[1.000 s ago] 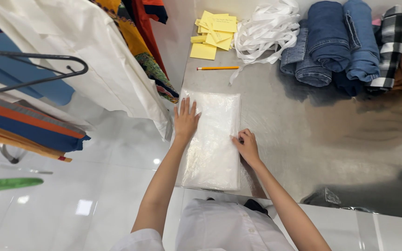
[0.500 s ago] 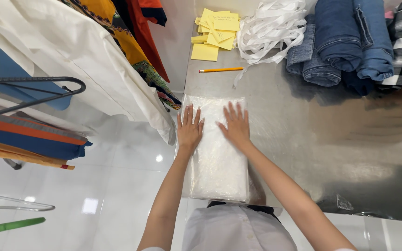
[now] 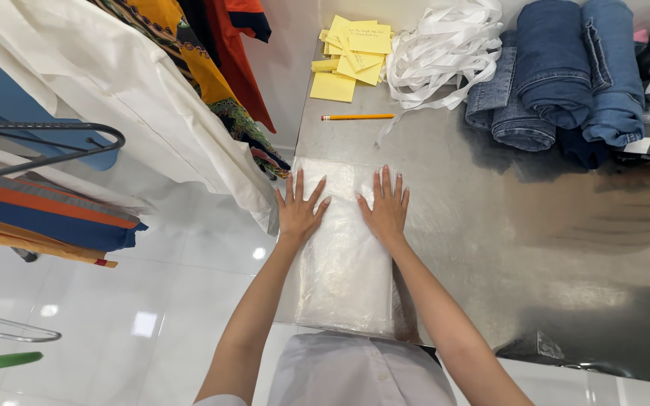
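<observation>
Under both flat palms, a clear rectangular plastic package [image 3: 344, 263] lies on the steel table [image 3: 490, 225].
Left hand [image 3: 299, 213] and right hand [image 3: 387, 207] rest side by side on its far half, fingers spread wide, gripping nothing. Its long axis runs from the person's body straight away. Beyond the fingertips lie an orange pencil [image 3: 357, 117] crosswise, square yellow paper notes [image 3: 349, 56] and white ribbon strips [image 3: 441, 45]; rolled blue jeans [image 3: 558, 75] sit further right.
</observation>
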